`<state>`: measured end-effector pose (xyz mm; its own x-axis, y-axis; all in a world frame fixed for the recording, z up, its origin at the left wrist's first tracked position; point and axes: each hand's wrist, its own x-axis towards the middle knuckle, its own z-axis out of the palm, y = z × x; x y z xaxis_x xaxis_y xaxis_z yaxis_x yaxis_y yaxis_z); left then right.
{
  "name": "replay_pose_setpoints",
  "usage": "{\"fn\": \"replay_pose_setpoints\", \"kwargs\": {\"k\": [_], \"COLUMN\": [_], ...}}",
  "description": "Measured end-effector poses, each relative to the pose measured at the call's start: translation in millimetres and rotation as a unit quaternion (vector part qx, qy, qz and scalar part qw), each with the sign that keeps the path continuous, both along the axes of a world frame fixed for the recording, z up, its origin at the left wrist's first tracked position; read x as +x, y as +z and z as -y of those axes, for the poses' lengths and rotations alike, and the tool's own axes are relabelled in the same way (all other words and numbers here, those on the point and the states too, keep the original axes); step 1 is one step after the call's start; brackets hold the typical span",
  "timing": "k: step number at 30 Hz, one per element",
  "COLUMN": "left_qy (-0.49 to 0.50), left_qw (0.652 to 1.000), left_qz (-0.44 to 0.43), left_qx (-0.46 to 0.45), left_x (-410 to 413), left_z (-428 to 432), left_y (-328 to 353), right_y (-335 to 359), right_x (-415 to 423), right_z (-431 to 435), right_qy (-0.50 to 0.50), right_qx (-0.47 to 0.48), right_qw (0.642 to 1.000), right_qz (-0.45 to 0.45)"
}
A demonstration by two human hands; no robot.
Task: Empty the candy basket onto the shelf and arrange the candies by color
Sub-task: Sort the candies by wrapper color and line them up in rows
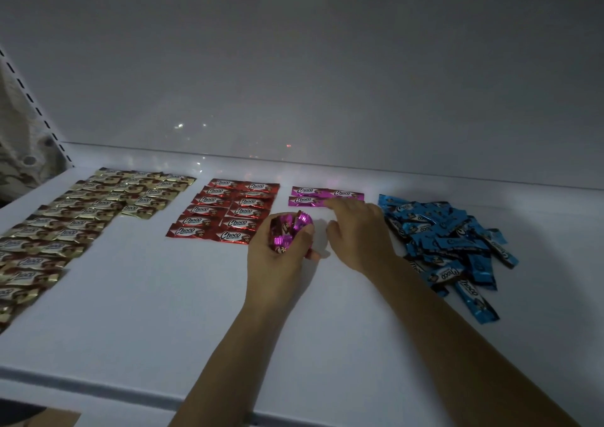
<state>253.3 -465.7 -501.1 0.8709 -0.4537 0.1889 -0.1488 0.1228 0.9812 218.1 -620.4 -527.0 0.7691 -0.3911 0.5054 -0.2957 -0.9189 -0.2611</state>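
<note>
On the white shelf (163,296) lie candies sorted by colour. Gold candies (81,217) fill rows at the left. Red candies (225,211) form two neat columns in the middle. Three pink candies (310,194) lie in rows behind my hands. A loose heap of blue candies (451,240) sits at the right. My left hand (277,256) grips a bunch of pink candies (289,230) just above the shelf. My right hand (356,230) reaches over the pink rows, its fingertips resting on a pink candy. No basket is in view.
The shelf's back wall (327,83) rises right behind the candy rows. A slotted upright (36,106) stands at the left end. The shelf's front edge (98,390) runs along the bottom. A brown corner (62,420) shows below it.
</note>
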Motion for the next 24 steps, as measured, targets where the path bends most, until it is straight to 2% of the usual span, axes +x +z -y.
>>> {"fn": "replay_pose_setpoints", "kwargs": {"k": [1,2,3,5,6,7,12,18,20,24], "left_qy": [-0.008,-0.025,-0.051,-0.092,-0.094,-0.084,-0.026,-0.053,-0.056,-0.04], "left_qw": [1.0,0.999,0.995,0.986,0.983,0.98,0.951,0.956,0.959,0.958], "left_qz": [-0.008,-0.03,-0.061,-0.105,-0.115,-0.126,-0.228,-0.209,-0.205,-0.223], "left_qx": [-0.013,-0.035,-0.058,-0.095,-0.108,-0.126,-0.206,-0.197,-0.187,-0.176], "left_x": [-1,-2,-4,-6,-5,-3,4,1,-1,3], "left_z": [-1,-2,-3,-5,-5,-5,-8,-9,-8,-8], "left_y": [2,6,10,15,15,14,12,15,14,11], "right_y": [7,20,34,58,65,67,60,60,60,62], "right_x": [1,0,-4,-12,-16,-19,-19,-19,-19,-20], "right_z": [-3,-8,-16,-30,-34,-36,-39,-43,-42,-33], "right_qy": [0.008,0.028,0.054,0.123,0.147,0.163,0.137,0.151,0.149,0.124], "right_qx": [0.02,0.078,0.176,0.401,0.465,0.492,0.499,0.512,0.539,0.566], "right_qw": [0.999,0.993,0.976,0.902,0.87,0.854,0.856,0.846,0.828,0.805], "right_qz": [0.042,0.085,0.113,0.097,0.068,0.045,0.015,0.006,0.027,0.127]}}
